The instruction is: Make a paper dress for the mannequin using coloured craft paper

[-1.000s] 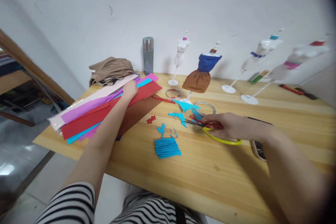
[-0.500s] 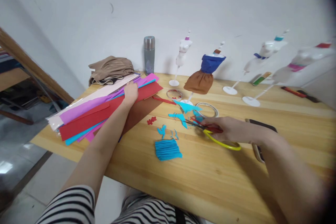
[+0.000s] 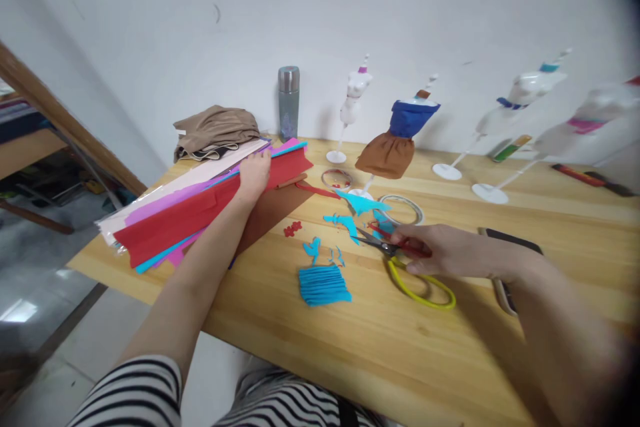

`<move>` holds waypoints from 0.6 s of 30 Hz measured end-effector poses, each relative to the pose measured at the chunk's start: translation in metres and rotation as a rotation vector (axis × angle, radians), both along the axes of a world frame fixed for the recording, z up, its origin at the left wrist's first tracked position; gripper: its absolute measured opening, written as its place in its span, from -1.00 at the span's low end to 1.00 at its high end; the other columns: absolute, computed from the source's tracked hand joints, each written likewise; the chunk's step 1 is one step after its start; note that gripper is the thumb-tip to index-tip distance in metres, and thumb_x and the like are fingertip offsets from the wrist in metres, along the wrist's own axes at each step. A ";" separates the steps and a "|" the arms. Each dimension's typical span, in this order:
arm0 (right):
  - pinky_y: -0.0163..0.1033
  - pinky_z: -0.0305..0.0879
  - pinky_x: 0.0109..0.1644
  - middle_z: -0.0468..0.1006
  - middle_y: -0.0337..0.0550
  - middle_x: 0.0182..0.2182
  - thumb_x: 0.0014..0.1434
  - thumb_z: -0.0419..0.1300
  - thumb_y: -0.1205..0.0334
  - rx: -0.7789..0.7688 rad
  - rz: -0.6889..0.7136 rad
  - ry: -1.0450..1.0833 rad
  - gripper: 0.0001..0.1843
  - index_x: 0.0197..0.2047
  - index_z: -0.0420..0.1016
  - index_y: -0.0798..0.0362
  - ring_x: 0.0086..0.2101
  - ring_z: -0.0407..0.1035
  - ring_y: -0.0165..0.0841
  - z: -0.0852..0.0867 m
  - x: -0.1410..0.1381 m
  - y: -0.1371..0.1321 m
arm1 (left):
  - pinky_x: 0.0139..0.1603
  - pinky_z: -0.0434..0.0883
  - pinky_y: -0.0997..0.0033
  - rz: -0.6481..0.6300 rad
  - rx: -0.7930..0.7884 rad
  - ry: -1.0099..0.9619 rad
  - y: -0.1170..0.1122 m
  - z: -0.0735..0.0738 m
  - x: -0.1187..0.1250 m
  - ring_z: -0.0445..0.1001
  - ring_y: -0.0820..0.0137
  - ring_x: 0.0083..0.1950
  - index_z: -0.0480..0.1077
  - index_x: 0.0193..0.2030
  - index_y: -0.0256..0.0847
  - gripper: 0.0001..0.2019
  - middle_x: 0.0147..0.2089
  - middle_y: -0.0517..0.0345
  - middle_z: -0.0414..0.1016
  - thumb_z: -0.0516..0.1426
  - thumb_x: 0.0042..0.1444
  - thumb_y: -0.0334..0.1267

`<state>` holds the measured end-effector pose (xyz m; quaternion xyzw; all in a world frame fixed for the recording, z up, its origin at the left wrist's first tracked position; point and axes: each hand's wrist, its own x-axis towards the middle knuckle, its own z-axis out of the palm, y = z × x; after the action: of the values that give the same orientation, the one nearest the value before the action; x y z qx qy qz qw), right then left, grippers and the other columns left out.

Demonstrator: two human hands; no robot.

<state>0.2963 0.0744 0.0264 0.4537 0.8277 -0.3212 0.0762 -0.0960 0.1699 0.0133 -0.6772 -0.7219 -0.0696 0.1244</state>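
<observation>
My left hand is closed over the edge of a red sheet on a pile of coloured sheets; its fingertips are partly hidden. Under and behind the red one lie purple, blue and pale pink sheets. In my right hand is a pair of scissors with dark blades and a yellow loop, held low over the table, the blades pointing left. My fingers wrap a red part of the handle. Near the tips are blue scraps. A pleated blue piece lies closer to me.
Small white mannequins stand along the wall, one in a blue top and brown skirt. Behind the sheets are a flask and a folded brown cloth. Rolls of tape, red flower shapes and a phone lie about.
The yellow scissor loop has swung down, away from the red part in my right hand. The red sheet under my left hand has shifted and shows a broader face. The view has turned slightly left.
</observation>
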 end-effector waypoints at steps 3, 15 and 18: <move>-0.10 0.34 -0.16 0.53 -0.09 -0.30 0.10 0.23 -0.07 -0.065 -0.009 -0.001 -0.61 -0.10 0.49 -0.01 -0.27 0.40 -0.16 -0.001 -0.003 0.000 | 0.02 0.42 0.22 -0.045 -0.048 0.011 -0.001 -0.002 0.010 0.54 0.08 0.11 0.41 0.21 -0.37 -0.60 0.09 -0.31 0.56 -0.12 0.40 -0.43; -0.06 0.38 -0.13 0.58 -0.02 -0.26 0.11 0.20 -0.14 -0.087 -0.059 0.009 -0.54 -0.06 0.49 0.00 -0.27 0.39 -0.16 -0.007 -0.002 0.001 | -0.01 0.45 0.19 -0.094 -0.168 -0.022 -0.008 -0.016 0.028 0.49 0.03 0.15 0.57 0.02 -0.40 -0.63 0.01 -0.33 0.53 -0.06 0.34 -0.55; -0.06 0.38 -0.13 0.57 -0.01 -0.25 0.14 0.18 -0.16 -0.093 -0.054 0.009 -0.53 -0.05 0.48 0.02 -0.26 0.39 -0.15 -0.007 -0.002 0.002 | -0.01 0.45 0.17 -0.102 -0.188 -0.076 -0.005 -0.014 0.025 0.50 0.01 0.15 0.58 0.00 -0.41 -0.63 -0.02 -0.34 0.53 -0.05 0.35 -0.55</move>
<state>0.2943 0.0761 0.0194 0.4703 0.7997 -0.3635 0.0849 -0.0709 0.1648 -0.0005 -0.7185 -0.6941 -0.0335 0.0293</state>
